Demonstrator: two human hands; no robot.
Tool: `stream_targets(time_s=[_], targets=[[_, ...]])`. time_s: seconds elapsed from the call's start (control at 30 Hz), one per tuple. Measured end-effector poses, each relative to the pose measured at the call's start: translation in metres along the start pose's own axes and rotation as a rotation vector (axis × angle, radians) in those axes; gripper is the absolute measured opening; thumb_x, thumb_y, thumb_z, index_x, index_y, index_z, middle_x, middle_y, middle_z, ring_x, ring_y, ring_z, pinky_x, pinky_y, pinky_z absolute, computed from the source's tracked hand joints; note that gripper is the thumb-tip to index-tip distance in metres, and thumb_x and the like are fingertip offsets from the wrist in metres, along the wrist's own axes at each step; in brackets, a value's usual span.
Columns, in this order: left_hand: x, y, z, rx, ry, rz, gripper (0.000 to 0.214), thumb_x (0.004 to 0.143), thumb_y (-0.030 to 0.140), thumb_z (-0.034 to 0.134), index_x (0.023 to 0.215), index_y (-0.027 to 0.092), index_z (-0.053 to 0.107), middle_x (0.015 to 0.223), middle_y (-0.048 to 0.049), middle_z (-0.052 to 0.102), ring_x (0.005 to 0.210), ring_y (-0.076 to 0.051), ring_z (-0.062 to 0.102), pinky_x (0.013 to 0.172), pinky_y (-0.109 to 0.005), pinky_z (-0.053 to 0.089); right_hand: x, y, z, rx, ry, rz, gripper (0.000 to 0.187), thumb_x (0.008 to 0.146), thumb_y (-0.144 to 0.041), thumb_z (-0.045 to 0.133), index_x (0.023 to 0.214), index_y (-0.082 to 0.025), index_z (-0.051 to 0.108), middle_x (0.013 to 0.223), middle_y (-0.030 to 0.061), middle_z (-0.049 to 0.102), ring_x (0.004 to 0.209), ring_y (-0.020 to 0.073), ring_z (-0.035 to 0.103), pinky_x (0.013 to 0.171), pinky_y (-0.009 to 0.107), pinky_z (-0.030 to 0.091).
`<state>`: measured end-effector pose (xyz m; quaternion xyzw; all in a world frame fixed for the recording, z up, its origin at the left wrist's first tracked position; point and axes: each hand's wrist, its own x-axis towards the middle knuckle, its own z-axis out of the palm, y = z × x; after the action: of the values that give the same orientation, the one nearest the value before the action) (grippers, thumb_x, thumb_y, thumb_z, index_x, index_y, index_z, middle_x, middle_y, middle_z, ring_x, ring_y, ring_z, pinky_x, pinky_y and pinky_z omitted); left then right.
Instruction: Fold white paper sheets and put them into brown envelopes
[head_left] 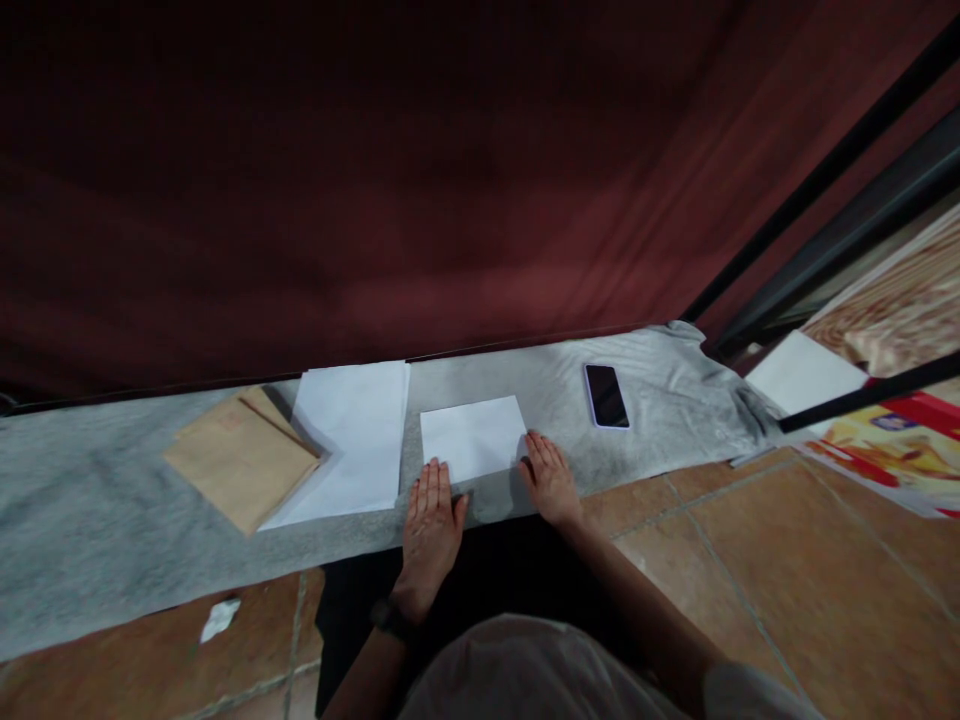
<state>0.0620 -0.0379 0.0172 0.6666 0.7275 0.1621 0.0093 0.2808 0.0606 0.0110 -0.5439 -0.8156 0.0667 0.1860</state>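
Note:
A white sheet of paper (pixel 474 436), small and apparently folded, lies flat on the grey cloth in front of me. My left hand (pixel 433 525) rests with its fingers stretched out, the tips touching the sheet's near left corner. At the near right corner, my right hand (pixel 551 478) lies flat with its fingertips on the sheet's edge. Neither hand grips anything. Left of the sheet is a stack of larger white paper (pixel 356 430), partly covered by brown envelopes (pixel 240 455).
A phone (pixel 606 396) with a dark screen lies to the right on the grey cloth (pixel 97 500). Behind rises a dark red curtain (pixel 450 220). Black bars (pixel 825 180) and a colourful box (pixel 900 450) stand at the right. A crumpled white scrap (pixel 220 620) lies on the tiled floor.

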Motion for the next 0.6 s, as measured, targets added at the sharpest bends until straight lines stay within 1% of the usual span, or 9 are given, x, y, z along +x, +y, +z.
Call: stream_targets(time_s=[0.07,0.13,0.23,0.37,0.5,0.57,0.6], targets=[[0.000,0.000,0.000,0.001,-0.002,0.001,0.064,0.104,0.039,0.032,0.158,0.005,0.030,0.162,-0.0218,0.036,0.154,-0.030,0.028,0.125,-0.052,0.029,0.007,0.000,-0.004,0.051,-0.005,0.053,0.048,0.103,-0.028,0.042,0.149,-0.014,0.051,0.147,0.0149,0.058,0.132,0.0293,0.055,0.112,0.045,0.042],[0.000,0.001,0.000,-0.002,0.000,-0.001,0.064,0.104,0.039,0.033,0.158,0.005,0.030,0.162,-0.0218,0.037,0.154,-0.031,0.029,0.124,-0.053,0.029,0.016,-0.001,-0.007,0.112,-0.021,0.123,0.048,0.101,-0.027,0.045,0.146,-0.014,0.052,0.134,0.0160,0.065,0.118,0.0288,0.062,0.104,0.043,0.048],[0.001,0.001,0.000,-0.011,0.015,-0.011,0.063,0.104,0.039,0.033,0.158,0.007,0.031,0.161,-0.0206,0.039,0.154,-0.030,0.029,0.125,-0.052,0.028,0.031,-0.003,-0.008,0.195,-0.043,0.216,0.046,0.097,-0.027,0.051,0.140,-0.012,0.057,0.113,0.0150,0.071,0.101,0.0269,0.066,0.095,0.038,0.052],[0.000,0.001,0.000,-0.019,0.026,-0.019,0.062,0.104,0.040,0.034,0.157,0.007,0.034,0.161,-0.0196,0.040,0.154,-0.029,0.029,0.125,-0.051,0.028,0.045,-0.001,-0.008,0.356,-0.065,0.333,0.028,0.090,-0.024,0.059,0.115,-0.019,0.069,0.095,0.0096,0.072,0.090,0.0247,0.067,0.085,0.033,0.053],[-0.001,0.001,0.001,-0.021,0.031,-0.019,0.062,0.104,0.040,0.034,0.156,0.007,0.036,0.160,-0.0203,0.041,0.153,-0.029,0.031,0.125,-0.051,0.028,0.047,0.001,-0.008,0.486,-0.087,0.368,0.010,0.087,-0.024,0.060,0.087,-0.021,0.070,0.074,0.0039,0.069,0.071,0.0210,0.066,0.069,0.031,0.053],[-0.001,-0.001,0.003,-0.037,0.042,-0.023,0.062,0.104,0.040,0.036,0.156,0.007,0.036,0.160,-0.0203,0.041,0.153,-0.030,0.032,0.125,-0.051,0.028,0.046,-0.002,-0.009,0.582,-0.103,0.367,0.016,0.088,-0.030,0.060,0.076,-0.021,0.067,0.064,0.0005,0.064,0.059,0.0183,0.063,0.060,0.028,0.051],[0.000,-0.002,0.005,-0.051,0.049,-0.026,0.062,0.103,0.040,0.037,0.156,0.007,0.036,0.160,-0.0203,0.041,0.153,-0.030,0.032,0.125,-0.051,0.028,0.045,-0.004,-0.010,0.635,-0.106,0.362,0.020,0.089,-0.034,0.059,0.075,-0.021,0.067,0.062,-0.0007,0.063,0.056,0.0172,0.062,0.056,0.027,0.051]])
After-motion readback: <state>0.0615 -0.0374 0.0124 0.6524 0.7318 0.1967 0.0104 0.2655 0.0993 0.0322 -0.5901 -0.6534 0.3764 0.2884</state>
